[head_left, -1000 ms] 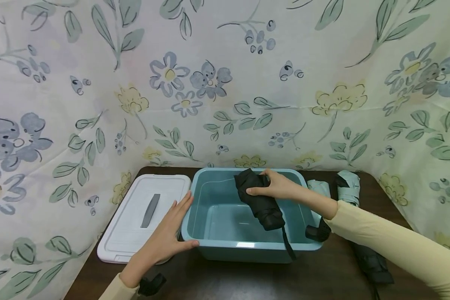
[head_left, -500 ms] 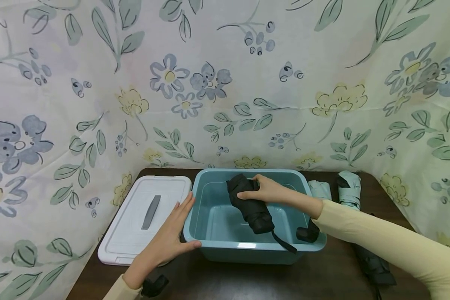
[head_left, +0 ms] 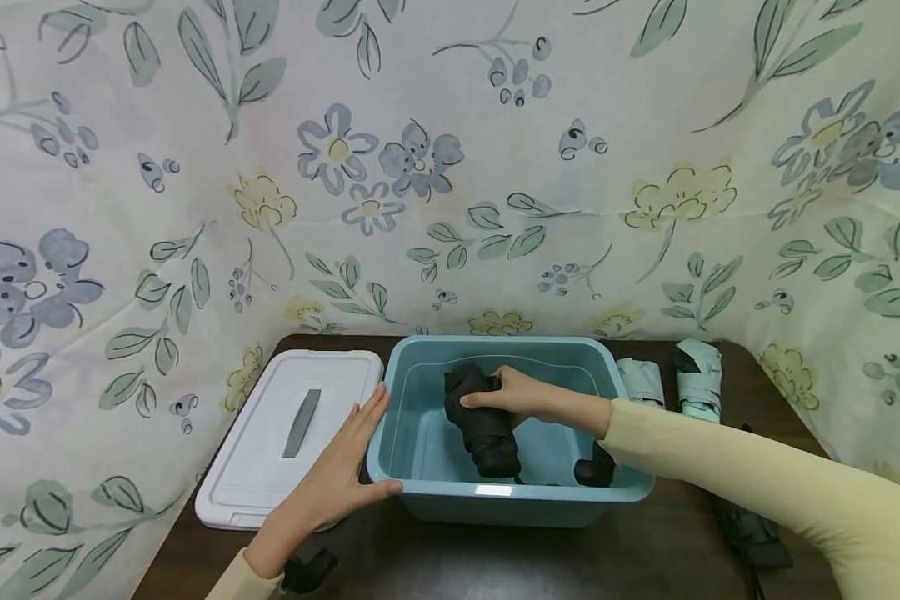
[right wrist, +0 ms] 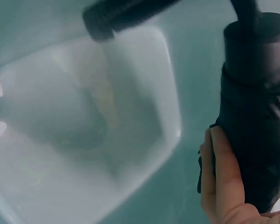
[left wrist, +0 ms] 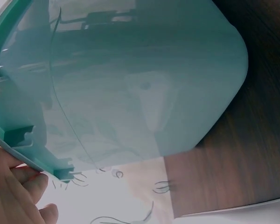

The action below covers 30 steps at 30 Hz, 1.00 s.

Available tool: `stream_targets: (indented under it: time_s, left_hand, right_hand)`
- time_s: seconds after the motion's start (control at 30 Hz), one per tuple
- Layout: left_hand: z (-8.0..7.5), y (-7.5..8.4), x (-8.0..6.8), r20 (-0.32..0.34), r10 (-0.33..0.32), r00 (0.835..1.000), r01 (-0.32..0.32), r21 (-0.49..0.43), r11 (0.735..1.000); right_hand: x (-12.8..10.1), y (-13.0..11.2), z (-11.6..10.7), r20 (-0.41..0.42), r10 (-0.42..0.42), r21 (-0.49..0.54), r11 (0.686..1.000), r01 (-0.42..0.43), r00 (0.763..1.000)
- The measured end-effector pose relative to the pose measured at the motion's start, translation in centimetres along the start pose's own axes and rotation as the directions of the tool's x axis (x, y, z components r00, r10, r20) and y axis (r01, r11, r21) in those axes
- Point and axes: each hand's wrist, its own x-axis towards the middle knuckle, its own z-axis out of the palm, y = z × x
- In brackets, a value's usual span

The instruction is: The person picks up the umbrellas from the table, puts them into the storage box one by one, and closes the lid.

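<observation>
My right hand (head_left: pixel 528 393) grips a black folded umbrella (head_left: pixel 487 437) around its middle, inside the blue plastic storage bin (head_left: pixel 495 507). The umbrella tilts, one end towards the bin's front wall. In the right wrist view, fingers (right wrist: pixel 228 177) press along the side of the umbrella (right wrist: pixel 252 98), above the bin's pale floor (right wrist: pixel 93 126). My left hand (head_left: pixel 333 475) rests at the bin's left rim with fingers extended and the thumb towards the front corner. The left wrist view shows its fingertips (left wrist: pixel 35 186) right at the rim, beside the bin's outer wall (left wrist: pixel 144 84).
A white lid (head_left: pixel 258 433) with a grey handle lies left of the bin. Right of the bin are two mint folded umbrellas, one nearer (head_left: pixel 641 382) and one farther (head_left: pixel 699 383). Another black folded umbrella (head_left: pixel 753 533) lies at the front right, partly behind the sleeve. A floral cloth (head_left: pixel 450 167) hangs behind.
My right hand has moved left and lower, bringing the black umbrella down into the bin. The umbrella stands more steeply front to back now. My left hand stays at the rim.
</observation>
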Motion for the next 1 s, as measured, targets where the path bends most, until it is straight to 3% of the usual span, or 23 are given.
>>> stream_targets:
  time_s: [0.17,0.4,0.77,1.0]
  left_hand:
    - [0.1,-0.1,0.0,-0.012,0.027,1.0,-0.027,-0.015,1.0]
    - [0.3,-0.3,-0.1,-0.018,0.061,0.998,-0.061,-0.016,0.998]
    - [0.2,-0.2,0.1,-0.011,0.024,1.0,-0.024,-0.013,1.0]
    - [0.2,-0.2,0.0,-0.006,0.02,1.0,-0.02,-0.005,1.0]
  right_hand:
    - [0.6,0.2,0.6,0.02,0.035,0.044,0.998,-0.036,0.999]
    - [1.3,0.0,1.6,-0.007,0.026,0.003,1.0,-0.026,1.0]
    - [3.3,0.1,2.6,-0.012,0.026,0.006,1.0,-0.026,1.0]
    - [4.0,0.4,3.5,-0.063,-0.006,-0.028,1.0,0.005,0.998]
